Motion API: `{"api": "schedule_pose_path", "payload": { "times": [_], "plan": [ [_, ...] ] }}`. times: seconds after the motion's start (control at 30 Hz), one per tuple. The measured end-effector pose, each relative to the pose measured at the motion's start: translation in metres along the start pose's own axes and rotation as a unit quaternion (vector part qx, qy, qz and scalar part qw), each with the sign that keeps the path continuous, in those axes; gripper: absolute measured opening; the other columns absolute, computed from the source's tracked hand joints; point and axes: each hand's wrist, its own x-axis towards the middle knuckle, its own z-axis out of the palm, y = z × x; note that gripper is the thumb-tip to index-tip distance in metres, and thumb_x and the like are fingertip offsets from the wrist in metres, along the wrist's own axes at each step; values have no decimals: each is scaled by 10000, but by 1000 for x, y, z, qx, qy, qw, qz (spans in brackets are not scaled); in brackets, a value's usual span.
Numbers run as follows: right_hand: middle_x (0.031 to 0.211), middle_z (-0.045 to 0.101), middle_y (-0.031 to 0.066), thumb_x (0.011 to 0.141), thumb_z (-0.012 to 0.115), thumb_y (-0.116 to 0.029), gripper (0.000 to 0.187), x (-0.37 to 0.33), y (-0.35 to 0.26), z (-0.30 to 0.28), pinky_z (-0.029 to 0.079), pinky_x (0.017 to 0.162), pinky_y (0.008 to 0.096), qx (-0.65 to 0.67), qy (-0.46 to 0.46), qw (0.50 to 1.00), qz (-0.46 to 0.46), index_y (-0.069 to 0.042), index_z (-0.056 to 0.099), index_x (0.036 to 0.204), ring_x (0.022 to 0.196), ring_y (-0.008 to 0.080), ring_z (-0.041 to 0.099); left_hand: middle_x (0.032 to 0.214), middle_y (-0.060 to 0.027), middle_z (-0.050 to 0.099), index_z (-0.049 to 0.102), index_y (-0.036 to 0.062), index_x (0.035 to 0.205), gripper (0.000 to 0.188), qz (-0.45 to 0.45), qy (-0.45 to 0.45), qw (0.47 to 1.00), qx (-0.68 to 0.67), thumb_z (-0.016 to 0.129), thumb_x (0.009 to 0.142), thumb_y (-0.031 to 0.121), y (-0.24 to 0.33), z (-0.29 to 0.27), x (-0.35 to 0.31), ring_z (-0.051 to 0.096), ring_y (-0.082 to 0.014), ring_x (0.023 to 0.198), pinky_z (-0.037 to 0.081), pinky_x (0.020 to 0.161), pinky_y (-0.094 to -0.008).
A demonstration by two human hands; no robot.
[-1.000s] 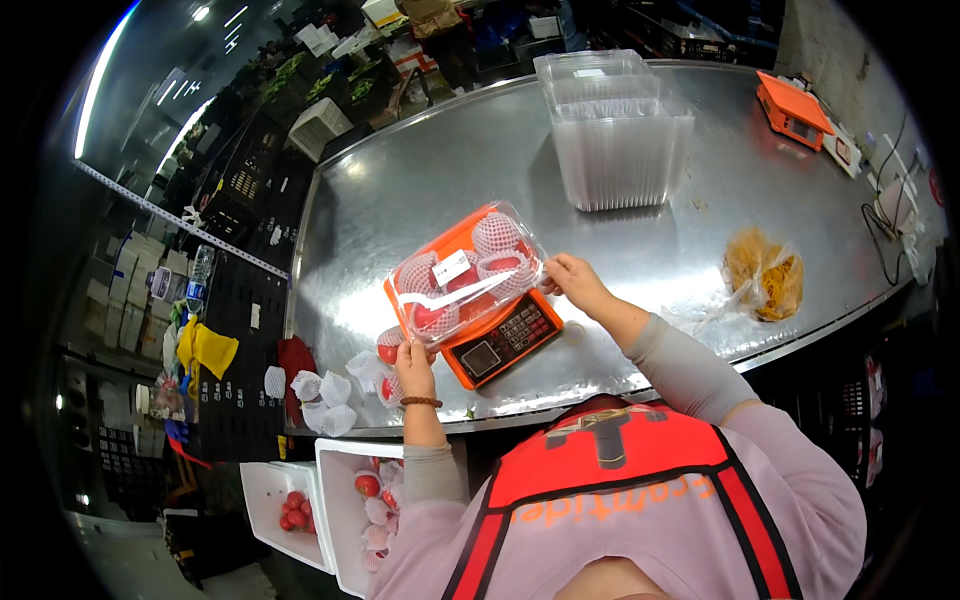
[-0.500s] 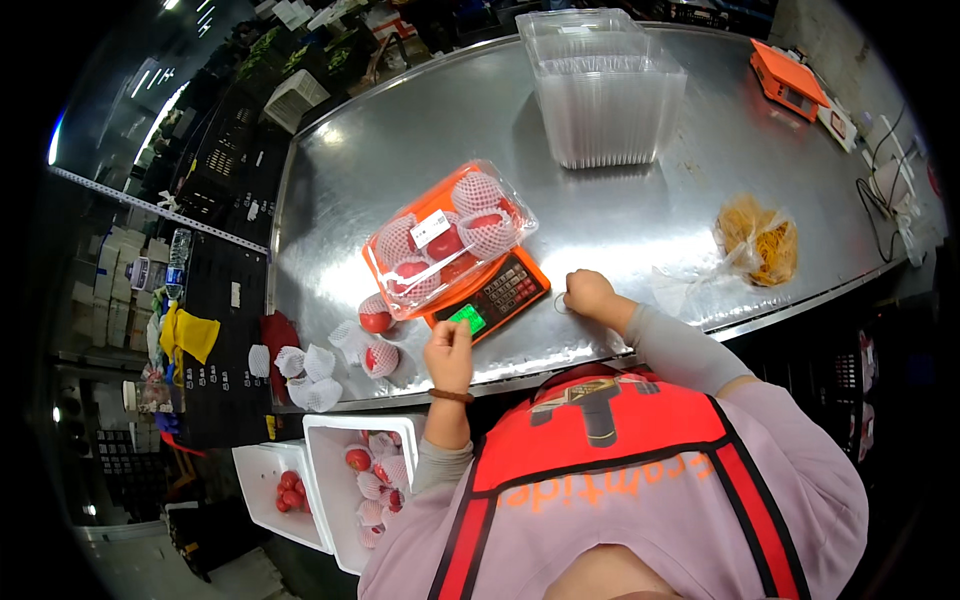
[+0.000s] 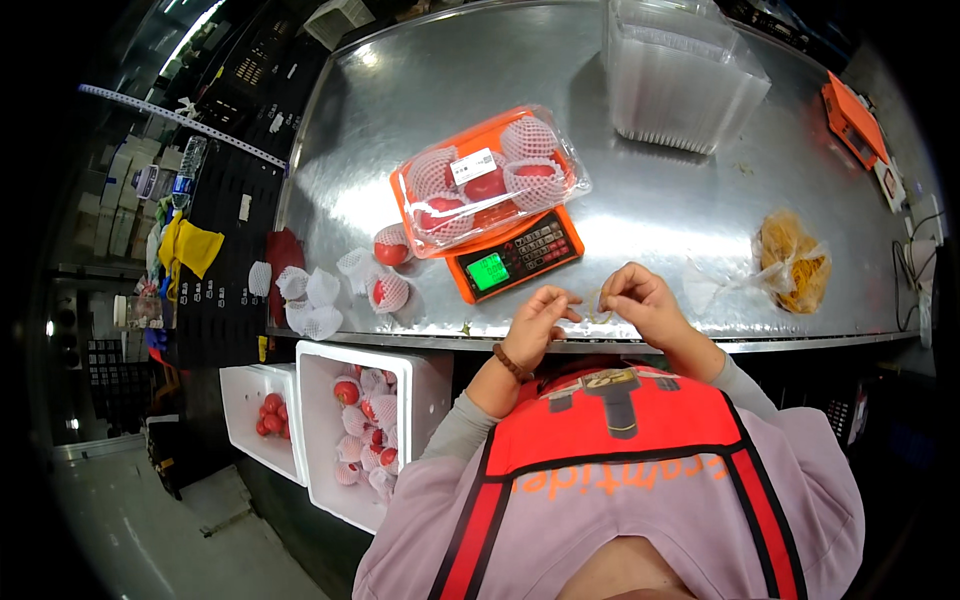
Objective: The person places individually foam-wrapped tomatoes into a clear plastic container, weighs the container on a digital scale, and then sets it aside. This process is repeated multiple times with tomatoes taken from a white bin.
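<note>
Thumb and fingertips of the right hand (image 3: 643, 305) are pinched together on a thin, pale yellow loop (image 3: 596, 308), faint against the metal. Facing it, just beside the loop, the left hand (image 3: 542, 320) has its fingers bent, with thumb and forefinger near one another; whether they touch the loop I cannot tell. A brown beaded bracelet (image 3: 511, 362) circles the left wrist. Both hands are above the near edge of a shiny steel table (image 3: 650, 215).

Just beyond the left hand, an orange scale with a dark keypad and a lit green display (image 3: 488, 271) stands at a slant, its keypad side between the hands and the clear plastic package of red round fruits in white foam netting (image 3: 487, 186). That package rests on the scale, out of the fingers' grasp, a white label (image 3: 473, 166) on top. Left of the scale are two loose red fruits in white netting (image 3: 388, 293), and beyond these a cluster of white foam nets (image 3: 318, 300).

Farther right lies a clear plastic bag of yellow bands (image 3: 796, 263). Toward the far side stand a tall stack of clear plastic containers (image 3: 685, 80) and, near the right end, a second orange scale (image 3: 853, 120). Below the table's left part, two white foam boxes (image 3: 425, 400) hold more red fruits.
</note>
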Motion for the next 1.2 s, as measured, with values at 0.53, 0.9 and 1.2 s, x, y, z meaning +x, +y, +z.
{"api": "schedule_pose_path", "payload": {
  "times": [0.53, 0.9, 1.2],
  "plan": [
    [1124, 601, 192, 790, 516, 55, 146, 42, -60, 38, 398, 994, 419, 21, -10, 962, -272, -40, 467, 890, 1155, 321, 536, 681, 22, 552, 570, 72, 747, 111, -5, -262, 921, 288, 620, 830, 126, 32, 11, 16, 505, -51, 614, 409, 548, -208],
    [1218, 540, 188, 700, 814, -303, 555, 105, -34, 3, 419, 948, 365, -237, 226, 935, -138, -15, 537, 1086, 1219, 289, 478, 676, -12, 547, 570, 52, 756, 109, -10, -84, 975, 206, 567, 830, 132, 92, 13, 66, 506, -96, 605, 410, 551, -233],
    [970, 561, 131, 682, 815, -377, 724, 187, 3, -39, 462, 742, 308, -137, 216, 959, 122, 51, 460, 1144, 882, 191, 541, 1372, -281, 361, 470, -27, 1246, 666, 344, 309, 647, 606, 699, 756, 362, 137, -98, 75, 354, -423, 1268, 297, 1060, -459]
  ]
}}
